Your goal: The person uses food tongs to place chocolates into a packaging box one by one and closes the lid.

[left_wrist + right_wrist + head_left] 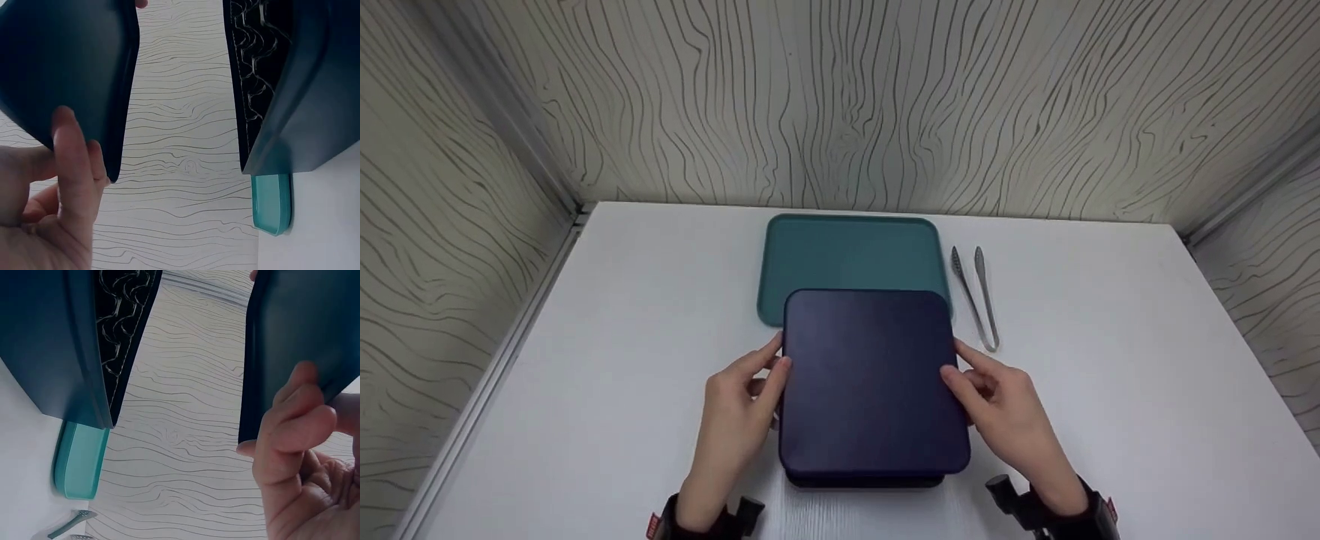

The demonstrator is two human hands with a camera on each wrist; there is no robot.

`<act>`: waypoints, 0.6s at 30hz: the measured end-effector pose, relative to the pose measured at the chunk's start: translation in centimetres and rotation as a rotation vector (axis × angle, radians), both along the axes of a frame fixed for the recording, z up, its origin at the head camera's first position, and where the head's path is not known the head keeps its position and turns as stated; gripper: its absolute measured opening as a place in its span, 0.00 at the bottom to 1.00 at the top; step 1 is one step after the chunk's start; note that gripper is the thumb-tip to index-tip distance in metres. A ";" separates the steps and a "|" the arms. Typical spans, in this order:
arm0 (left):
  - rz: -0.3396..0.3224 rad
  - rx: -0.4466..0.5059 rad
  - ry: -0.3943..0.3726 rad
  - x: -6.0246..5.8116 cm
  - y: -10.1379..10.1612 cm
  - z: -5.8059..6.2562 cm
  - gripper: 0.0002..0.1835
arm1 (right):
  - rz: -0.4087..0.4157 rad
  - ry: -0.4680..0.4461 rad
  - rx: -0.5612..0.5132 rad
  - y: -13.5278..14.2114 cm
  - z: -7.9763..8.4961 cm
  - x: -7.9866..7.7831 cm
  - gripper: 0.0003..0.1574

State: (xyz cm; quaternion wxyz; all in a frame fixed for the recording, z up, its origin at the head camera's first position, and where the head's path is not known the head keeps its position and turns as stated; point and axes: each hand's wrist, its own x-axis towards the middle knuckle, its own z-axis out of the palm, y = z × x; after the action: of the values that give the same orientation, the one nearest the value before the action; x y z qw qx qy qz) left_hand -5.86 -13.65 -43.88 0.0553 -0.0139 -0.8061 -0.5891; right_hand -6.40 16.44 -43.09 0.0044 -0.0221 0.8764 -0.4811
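A dark blue rectangular lid (874, 382) is held up by both hands over a dark blue box (332, 95). My left hand (735, 416) pinches the lid's left edge between thumb and fingers. On the opposite edge, my right hand (1016, 420) grips it the same way. Both wrist views show a wide gap between the lid and the box rim. The box (50, 349) is uncovered, and its dark inner wall carries pale wavy lines; its floor is hidden. From the head view the lid covers nearly all of the box.
Behind the box a teal tray (851, 251) lies flat, its near edge overlapped by the lid. Metal tongs (988, 315) rest to the right of the tray, arms spread. The white table (622, 337) meets a wood-patterned wall (855, 105) at the back.
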 end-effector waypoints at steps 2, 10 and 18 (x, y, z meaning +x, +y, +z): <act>-0.003 -0.014 0.008 0.0 0.0 0.0 0.22 | 0.006 -0.006 0.019 0.0 0.0 0.0 0.31; -0.035 -0.159 -0.035 -0.4 0.2 -0.4 0.22 | 0.064 -0.079 0.106 0.3 -0.2 -0.3 0.33; -0.099 -0.301 -0.095 -0.6 0.2 -1.1 0.23 | 0.282 -0.136 0.200 1.0 -1.6 -1.1 0.47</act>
State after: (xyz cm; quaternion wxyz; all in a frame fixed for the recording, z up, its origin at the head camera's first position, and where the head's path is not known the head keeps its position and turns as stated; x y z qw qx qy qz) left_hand -6.42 -13.44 -45.00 -0.0148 -0.0340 -0.8852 -0.4637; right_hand -7.46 17.40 -44.67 0.1330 -0.1116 0.9057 -0.3867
